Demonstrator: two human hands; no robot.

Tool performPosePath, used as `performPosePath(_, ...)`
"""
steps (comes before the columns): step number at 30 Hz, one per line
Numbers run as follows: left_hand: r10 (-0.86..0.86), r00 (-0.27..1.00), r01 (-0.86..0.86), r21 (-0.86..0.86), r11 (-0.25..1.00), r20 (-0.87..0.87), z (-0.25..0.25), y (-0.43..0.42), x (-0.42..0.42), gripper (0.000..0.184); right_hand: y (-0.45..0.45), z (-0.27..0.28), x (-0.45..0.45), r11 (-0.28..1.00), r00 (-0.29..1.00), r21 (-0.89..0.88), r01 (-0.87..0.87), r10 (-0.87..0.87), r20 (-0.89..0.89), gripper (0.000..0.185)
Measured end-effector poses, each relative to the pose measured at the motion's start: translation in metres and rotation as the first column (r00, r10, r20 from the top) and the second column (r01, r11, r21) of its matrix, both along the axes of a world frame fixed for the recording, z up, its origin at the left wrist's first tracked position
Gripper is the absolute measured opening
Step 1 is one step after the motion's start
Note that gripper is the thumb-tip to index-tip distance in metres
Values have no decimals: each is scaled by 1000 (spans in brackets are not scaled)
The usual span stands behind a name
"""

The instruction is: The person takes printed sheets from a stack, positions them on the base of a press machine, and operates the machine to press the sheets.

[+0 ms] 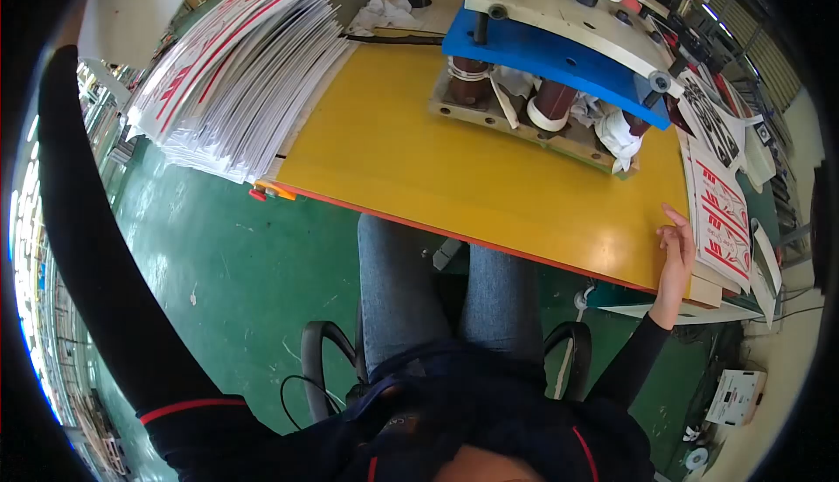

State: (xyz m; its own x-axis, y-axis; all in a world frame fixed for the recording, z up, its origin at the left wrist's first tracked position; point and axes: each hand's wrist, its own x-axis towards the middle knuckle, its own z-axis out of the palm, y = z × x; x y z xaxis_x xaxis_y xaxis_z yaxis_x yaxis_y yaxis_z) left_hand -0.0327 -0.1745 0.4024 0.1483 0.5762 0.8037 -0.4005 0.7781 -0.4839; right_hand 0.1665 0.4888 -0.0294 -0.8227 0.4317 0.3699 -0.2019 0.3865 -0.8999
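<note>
My right hand (675,259) rests at the right end of the yellow table top (376,141), fingers loosely curled and apart, holding nothing. Right beside it lies a stack of white sheets with red print (721,211). My left arm reaches up along the left side of the view; only a sliver of my left hand (69,27) shows at the dark rim, its fingers hidden. A tall, fanned stack of red-printed white sheets (253,71) stands at the table's left end, to the right of that arm.
A press with a blue plate (542,58) and thick brown posts stands at the back of the table, white cloth around the posts. A red button (257,194) sits under the left table edge. Chair armrests (319,351) flank my legs. A white box (736,396) is at lower right.
</note>
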Motion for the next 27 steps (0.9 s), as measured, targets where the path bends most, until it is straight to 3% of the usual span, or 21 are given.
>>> performPosePath(3, -234, 962, 182, 308, 934, 142, -35, -19, -44, 23, -4, 4, -1, 1000, 1000, 8, 15, -15, 26, 27)
performPosePath(4, 77, 924, -156, 188, 970, 374, -62, -21, -46, 19, -6, 5, 0, 1000, 999, 10, 22, -23, 38, 27)
performPosePath(5, 381, 750, -452, -2, 892, 540, -93, -21, -44, 24, -5, 5, -1, 1000, 999, 14, 8, -9, 45, 27)
performPosePath(7, 174, 777, -145, -98, 985, 605, -146, -8, -39, 22, 0, 3, -2, 1000, 999, 19, -12, 11, 52, 27)
performPosePath(9, 139, 730, -27, -176, 984, 670, -169, -8, -39, 24, 0, 2, -3, 999, 998, 36, -38, 36, 57, 26)
performPosePath(10, 98, 701, -45, -94, 995, 706, -171, -9, -35, 25, 0, 2, -3, 998, 997, 45, -52, 49, 64, 26)
performPosePath(13, -62, 753, -134, 245, 960, 655, -141, -34, -33, 25, -2, 6, -3, 995, 995, 71, -76, 70, 76, 25)
performPosePath(15, -206, 754, -14, 329, 944, 624, -103, -80, -34, 28, -5, 8, -2, 996, 995, 73, -50, 43, 88, 25)
performPosePath(17, -296, 752, -14, 463, 886, 590, -69, -85, -16, 31, -7, 9, -2, 997, 995, 69, -33, 27, 91, 24)
performPosePath(22, -170, 932, 34, 390, 920, 320, -8, -144, -6, 31, -7, 8, -5, 996, 995, 89, -21, 12, 99, 24)
performPosePath(27, -187, 870, -38, 440, 897, 456, -40, -81, 2, 31, -6, 6, -5, 995, 994, 87, -40, 31, 102, 23)
